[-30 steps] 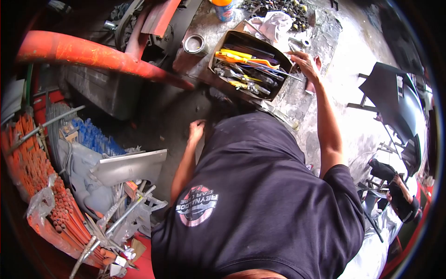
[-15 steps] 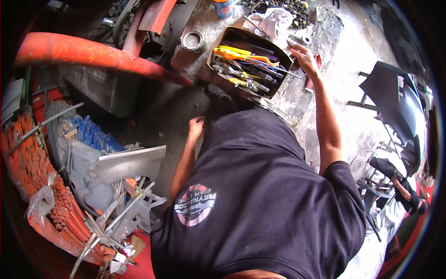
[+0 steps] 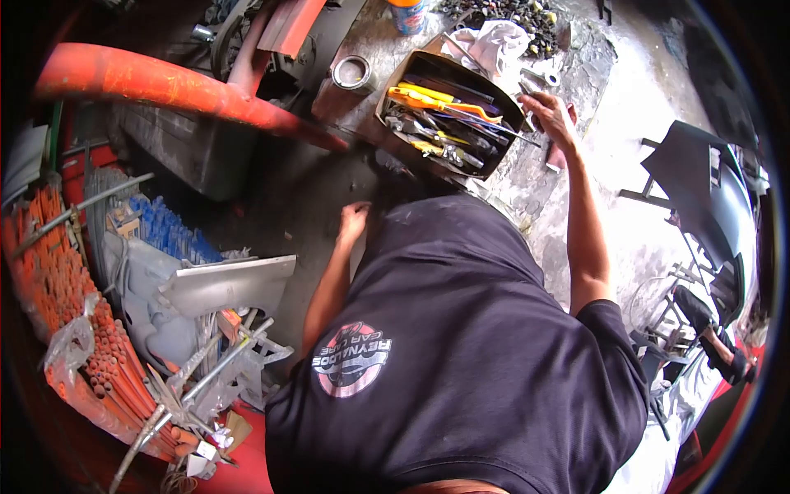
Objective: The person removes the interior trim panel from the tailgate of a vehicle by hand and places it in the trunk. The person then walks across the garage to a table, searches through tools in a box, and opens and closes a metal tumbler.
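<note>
My right hand is at the right edge of an open box of tools, its fingers partly bent and apart, with no held thing visible. Inside the box lie a yellow-orange handled tool, several metal tools and a thin shaft that sticks out over the right rim. Down beside my dark trousers hangs my left hand, its fingers curled in, with nothing visible in it. Close to my right hand, a dark red piece lies on the worktop.
A can, a crumpled white cloth and a pile of small dark parts share the worktop. A thick orange-red bar crosses at left above bundled orange rods. A dark panel and another person's leg are at right.
The view has shifted slightly, moving the box and worktop down and right in the picture. My right hand's fingers have bent more beside the box. The other person's leg at right has changed position.
</note>
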`<state>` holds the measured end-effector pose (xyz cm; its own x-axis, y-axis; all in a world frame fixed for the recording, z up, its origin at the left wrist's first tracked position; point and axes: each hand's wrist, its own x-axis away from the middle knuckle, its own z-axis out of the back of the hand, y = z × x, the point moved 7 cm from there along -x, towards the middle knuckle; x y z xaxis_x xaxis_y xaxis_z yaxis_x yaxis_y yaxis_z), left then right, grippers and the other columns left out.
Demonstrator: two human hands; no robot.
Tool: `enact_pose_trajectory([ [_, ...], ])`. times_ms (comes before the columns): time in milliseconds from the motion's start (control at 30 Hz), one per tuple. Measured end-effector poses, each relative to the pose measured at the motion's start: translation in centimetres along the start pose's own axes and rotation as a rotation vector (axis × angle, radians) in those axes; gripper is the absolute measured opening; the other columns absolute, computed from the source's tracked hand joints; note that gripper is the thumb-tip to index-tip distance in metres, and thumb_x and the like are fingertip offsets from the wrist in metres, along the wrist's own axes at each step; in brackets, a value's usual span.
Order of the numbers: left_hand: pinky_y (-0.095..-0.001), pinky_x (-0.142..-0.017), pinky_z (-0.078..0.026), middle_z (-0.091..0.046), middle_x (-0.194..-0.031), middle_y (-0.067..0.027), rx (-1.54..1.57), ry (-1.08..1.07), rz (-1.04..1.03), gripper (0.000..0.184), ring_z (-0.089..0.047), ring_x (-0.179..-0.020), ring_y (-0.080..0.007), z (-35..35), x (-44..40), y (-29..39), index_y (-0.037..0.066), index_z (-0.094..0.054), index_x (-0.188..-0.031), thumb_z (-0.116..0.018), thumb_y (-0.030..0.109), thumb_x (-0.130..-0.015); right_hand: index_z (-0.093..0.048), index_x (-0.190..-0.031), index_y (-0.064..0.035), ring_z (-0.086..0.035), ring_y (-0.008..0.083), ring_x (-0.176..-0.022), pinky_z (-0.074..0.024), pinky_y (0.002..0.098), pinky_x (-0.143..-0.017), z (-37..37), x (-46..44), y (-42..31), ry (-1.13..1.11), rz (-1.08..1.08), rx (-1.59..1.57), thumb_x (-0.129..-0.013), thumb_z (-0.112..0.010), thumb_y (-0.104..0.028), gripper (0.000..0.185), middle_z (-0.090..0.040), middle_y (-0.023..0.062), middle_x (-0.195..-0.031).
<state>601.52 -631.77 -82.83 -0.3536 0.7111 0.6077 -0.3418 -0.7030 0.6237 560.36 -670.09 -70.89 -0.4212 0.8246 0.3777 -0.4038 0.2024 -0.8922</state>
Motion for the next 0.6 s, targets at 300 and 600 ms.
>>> enact_pose_trajectory([
  [300, -0.0359, -0.089, -0.055, -0.077, -0.106, -0.0177, 0.009, 0.059, -0.010, 0.030, -0.073, -0.101, -0.0264, 0.8, 0.6, -1.2, 0.002, -0.076, -0.113, -0.061, 0.017, -0.092, -0.066, -0.109, -0.0074, -0.066, 0.0377, -0.109, -0.0506, 0.0487, -0.087, -1.3, -0.1, 2.3, 0.166, 0.161, 0.827, -0.090, -0.065, -0.028, 0.028, -0.067, 0.0187, -0.110],
  [600, -0.0386, -0.094, -0.055, -0.076, -0.108, -0.0169, -0.011, 0.106, -0.018, 0.026, -0.072, -0.106, -0.0300, -0.3, -0.2, -3.8, 0.005, -0.078, -0.108, -0.062, 0.015, -0.090, -0.073, -0.096, 0.0029, -0.065, 0.0165, -0.075, -0.0512, 0.0328, -0.073, 2.6, -2.7, 3.2, 0.147, 0.343, 0.506, -0.082, -0.073, -0.021, 0.028, -0.071, 0.0127, -0.079],
])
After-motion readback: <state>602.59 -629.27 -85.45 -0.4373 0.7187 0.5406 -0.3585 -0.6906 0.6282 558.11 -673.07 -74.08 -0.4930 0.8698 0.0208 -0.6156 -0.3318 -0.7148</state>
